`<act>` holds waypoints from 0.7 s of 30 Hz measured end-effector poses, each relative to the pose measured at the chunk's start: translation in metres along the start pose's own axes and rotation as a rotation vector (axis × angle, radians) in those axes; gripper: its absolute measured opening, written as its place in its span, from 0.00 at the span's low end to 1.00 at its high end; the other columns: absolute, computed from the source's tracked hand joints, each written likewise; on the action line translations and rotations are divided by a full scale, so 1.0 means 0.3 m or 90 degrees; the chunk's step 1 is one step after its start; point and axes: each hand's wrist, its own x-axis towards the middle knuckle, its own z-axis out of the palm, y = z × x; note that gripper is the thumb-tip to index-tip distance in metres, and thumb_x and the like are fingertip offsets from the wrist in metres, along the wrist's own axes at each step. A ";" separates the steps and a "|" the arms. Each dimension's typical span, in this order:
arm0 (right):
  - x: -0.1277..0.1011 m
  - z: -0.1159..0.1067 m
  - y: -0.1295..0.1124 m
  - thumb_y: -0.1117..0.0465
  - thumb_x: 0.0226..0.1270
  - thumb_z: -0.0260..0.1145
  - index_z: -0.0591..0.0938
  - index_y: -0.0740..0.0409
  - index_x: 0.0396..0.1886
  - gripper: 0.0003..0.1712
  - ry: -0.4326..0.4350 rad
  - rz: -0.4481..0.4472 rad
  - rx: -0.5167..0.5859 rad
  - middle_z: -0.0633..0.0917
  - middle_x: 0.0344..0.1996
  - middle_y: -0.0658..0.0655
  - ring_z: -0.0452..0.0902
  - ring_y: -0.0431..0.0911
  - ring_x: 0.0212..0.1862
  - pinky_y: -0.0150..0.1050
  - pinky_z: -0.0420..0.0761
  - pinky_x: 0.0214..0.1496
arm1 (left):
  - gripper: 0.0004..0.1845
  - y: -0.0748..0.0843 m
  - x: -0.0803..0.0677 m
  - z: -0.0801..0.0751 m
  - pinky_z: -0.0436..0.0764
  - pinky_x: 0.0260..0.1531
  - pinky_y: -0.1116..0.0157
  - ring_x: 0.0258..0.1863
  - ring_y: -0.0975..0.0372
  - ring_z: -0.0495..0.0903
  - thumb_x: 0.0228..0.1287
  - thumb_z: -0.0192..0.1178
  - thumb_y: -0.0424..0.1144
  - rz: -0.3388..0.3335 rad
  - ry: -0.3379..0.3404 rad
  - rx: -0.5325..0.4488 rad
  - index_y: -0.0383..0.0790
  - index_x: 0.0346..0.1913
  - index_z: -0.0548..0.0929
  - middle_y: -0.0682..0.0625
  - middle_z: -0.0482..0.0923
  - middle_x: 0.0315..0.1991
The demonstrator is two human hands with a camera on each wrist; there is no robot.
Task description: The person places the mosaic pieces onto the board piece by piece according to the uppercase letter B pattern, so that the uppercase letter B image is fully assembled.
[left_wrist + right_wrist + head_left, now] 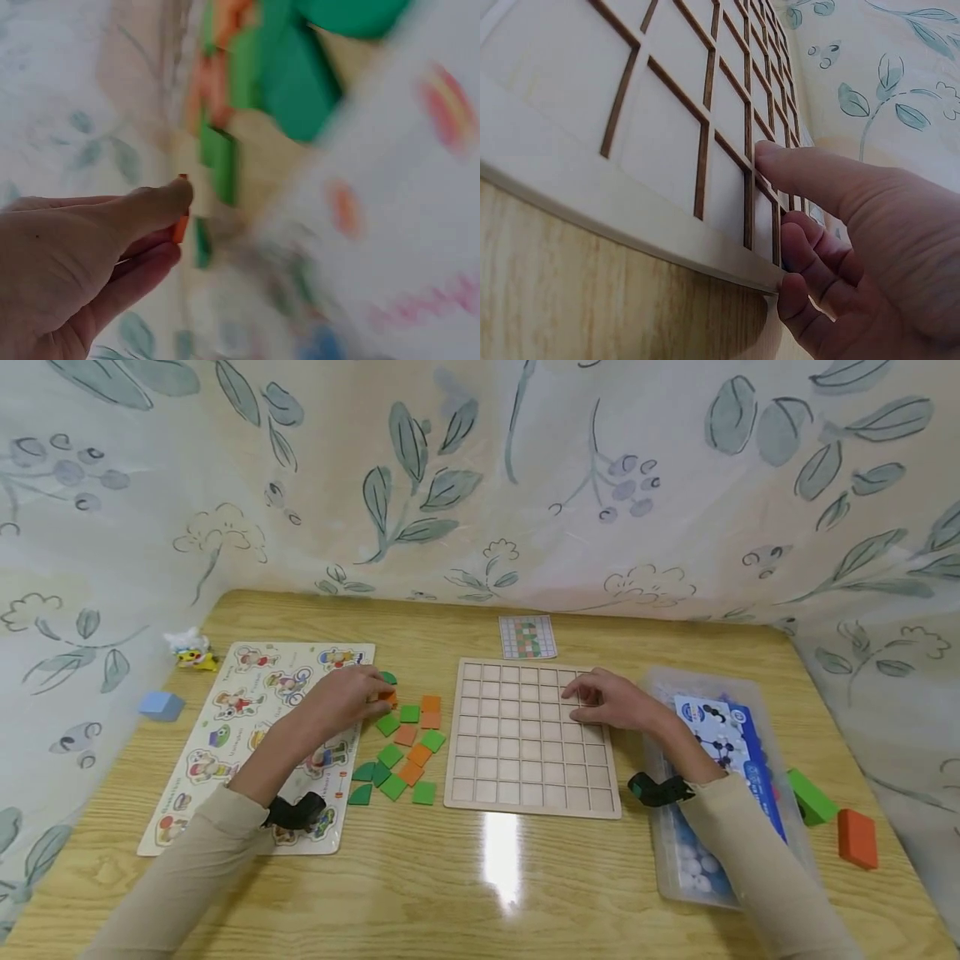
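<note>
Left hand: the left hand [341,697] pinches a small orange tile [180,225] between thumb and fingers, at the upper edge of the loose pile; the left wrist view is blurred, but the orange edge shows under the thumb tip.
Right hand: the right hand [611,700] lies on the upper right part of the wooden grid board [525,777], fingers loosely bent and holding nothing; the thumb tip touches a cell while the curled fingers sit at the board's edge.
Tile pile: green and orange tiles [405,747] lie scattered just right of the left hand, between it and the board, some touching one another.
Under the left forearm: a picture puzzle board [225,727] with cartoon figures lies flat; the wrist and its black strap cross its lower right part.
Beyond the right hand: a small pattern card [527,637] lies just past the board's far edge.
Right of the right hand: a clear plastic box [678,860] with a blue-and-white leaflet and white balls sits under the forearm; further out lie a green block [812,796] and an orange block [857,837].
Far left: a blue block [161,705] and a small yellow-and-white toy [191,650], well apart from the left hand.
Surface: a pale wood-grain tabletop [480,893] with a glare spot near the board.
Room: a leaf-printed cloth [480,485] hangs behind and at both sides.
</note>
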 end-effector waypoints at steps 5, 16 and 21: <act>-0.001 -0.006 0.002 0.61 0.65 0.68 0.82 0.58 0.51 0.16 -0.001 -0.002 0.000 0.75 0.37 0.58 0.68 0.47 0.40 0.40 0.71 0.44 | 0.14 0.081 0.044 -0.024 0.81 0.35 0.60 0.37 0.54 0.81 0.59 0.68 0.39 0.049 0.059 -0.013 0.36 0.46 0.87 0.44 0.83 0.41; -0.004 -0.018 0.013 0.61 0.64 0.68 0.82 0.58 0.51 0.16 0.004 -0.017 -0.006 0.75 0.36 0.57 0.66 0.46 0.39 0.37 0.70 0.42 | 0.15 0.233 0.274 0.106 0.79 0.53 0.59 0.48 0.56 0.81 0.64 0.64 0.42 0.112 -0.010 -0.100 0.37 0.50 0.86 0.45 0.84 0.47; 0.002 -0.004 0.009 0.60 0.65 0.68 0.82 0.59 0.51 0.16 -0.007 -0.016 0.011 0.75 0.36 0.59 0.66 0.47 0.40 0.38 0.70 0.43 | 0.15 0.269 0.345 0.149 0.78 0.51 0.62 0.46 0.58 0.80 0.65 0.63 0.41 0.126 -0.034 -0.114 0.38 0.50 0.86 0.47 0.84 0.46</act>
